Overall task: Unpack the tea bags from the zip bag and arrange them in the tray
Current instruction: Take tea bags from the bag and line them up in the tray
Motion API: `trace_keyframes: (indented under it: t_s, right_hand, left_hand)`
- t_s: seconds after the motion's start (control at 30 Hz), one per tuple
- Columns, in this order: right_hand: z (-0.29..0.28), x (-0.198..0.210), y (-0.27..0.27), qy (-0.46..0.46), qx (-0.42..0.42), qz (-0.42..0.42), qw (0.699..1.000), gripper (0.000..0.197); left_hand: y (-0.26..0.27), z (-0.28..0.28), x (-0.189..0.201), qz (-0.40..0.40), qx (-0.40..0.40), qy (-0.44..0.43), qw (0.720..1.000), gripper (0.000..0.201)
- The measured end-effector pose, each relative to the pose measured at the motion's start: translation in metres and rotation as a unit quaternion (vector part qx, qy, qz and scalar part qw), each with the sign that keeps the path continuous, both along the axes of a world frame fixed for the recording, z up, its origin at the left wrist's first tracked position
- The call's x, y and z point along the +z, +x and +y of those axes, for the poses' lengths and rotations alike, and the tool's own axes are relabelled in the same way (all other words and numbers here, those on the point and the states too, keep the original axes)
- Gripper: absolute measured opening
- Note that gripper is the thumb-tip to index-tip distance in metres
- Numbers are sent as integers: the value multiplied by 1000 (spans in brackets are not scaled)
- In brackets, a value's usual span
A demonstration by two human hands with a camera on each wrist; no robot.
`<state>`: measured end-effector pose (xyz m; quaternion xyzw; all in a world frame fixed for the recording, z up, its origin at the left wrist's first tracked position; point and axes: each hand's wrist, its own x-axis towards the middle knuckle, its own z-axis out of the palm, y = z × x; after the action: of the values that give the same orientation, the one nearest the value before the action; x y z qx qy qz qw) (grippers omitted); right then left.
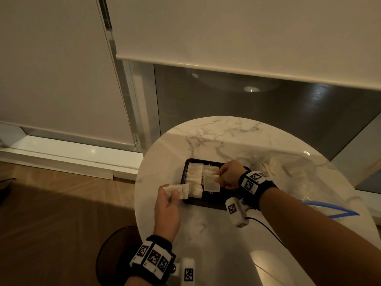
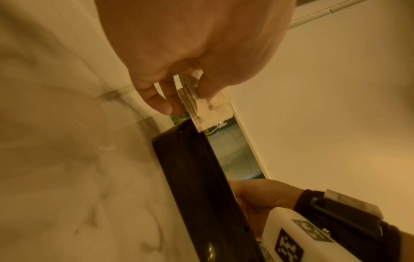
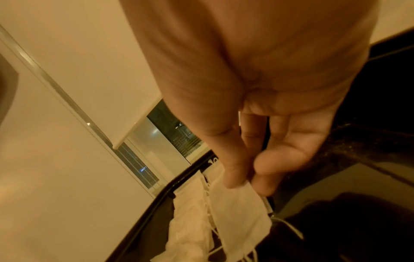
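Both hands are pinched on tea bags: the left hand holds a small stack, the right hand one tea bag over the tray, lower centre, already holding two rows; the zip bag lies at right, contents unclear.

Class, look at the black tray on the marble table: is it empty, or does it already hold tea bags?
Partly filled. White tea bags lie in rows inside the black tray, and its near end is bare.

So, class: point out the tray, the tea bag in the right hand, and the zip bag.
tray [image 1: 206,203], head view, near rim
tea bag [image 1: 210,183], head view, middle of its face, held by right hand [image 1: 231,174]
zip bag [image 1: 338,211], head view, blue zip strip
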<state>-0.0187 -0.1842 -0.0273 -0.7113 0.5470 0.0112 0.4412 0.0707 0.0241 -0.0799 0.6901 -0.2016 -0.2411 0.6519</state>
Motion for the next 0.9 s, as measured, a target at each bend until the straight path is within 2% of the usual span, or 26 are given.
trace_keyframes:
  t_s: [0.23,0.43,0.7,0.83,0.9]
  right_hand:
    - [-4,-6,11,-5,10,37,999,12]
    - [-4,-7,17,-24,24,66,997,22]
    - [-5,-9,18,-18,1,53,998,14]
    - [-9,-12,19,-24,-4,70,997,36]
    - [-7,-9,18,-20,-15,78,997,38]
  left_hand:
    - [8,2,-5,2,-10,-5,1000,16]
    - [8,2,-9,0,-11,-7,1000,16]
    - [9,1,-12,-2,-13,-6,1000,17]
    - [8,2,-11,-3,-14,-10,1000,17]
    - [8,2,-10,-1,-14,-11,1000,17]
